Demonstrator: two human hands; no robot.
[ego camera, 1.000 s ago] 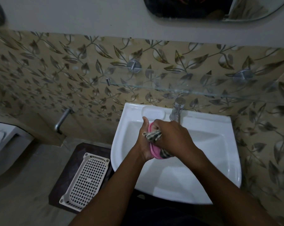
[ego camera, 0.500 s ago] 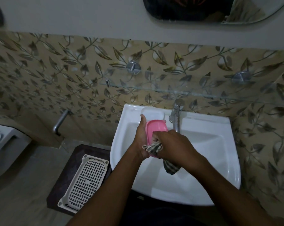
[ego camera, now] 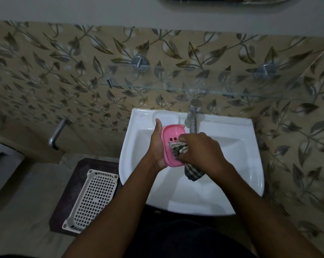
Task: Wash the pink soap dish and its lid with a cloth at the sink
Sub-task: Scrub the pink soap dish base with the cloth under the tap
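Over the sink (ego camera: 231, 146), toward its back-left corner, the dish (ego camera: 171, 135) is held on edge, gripped along its left side by the left hand (ego camera: 157, 146) with the thumb stretched up past the rim. The cloth (ego camera: 178, 148) is bunched in the right hand (ego camera: 200, 151), clenched tight around it, and is pressed into the dish's hollow just below two slots. A tail of cloth is seen hanging under that hand. The tap (ego camera: 192, 116) is set at the back edge, just right of the dish. A basket (ego camera: 91, 198) is seen on the floor, left of the sink
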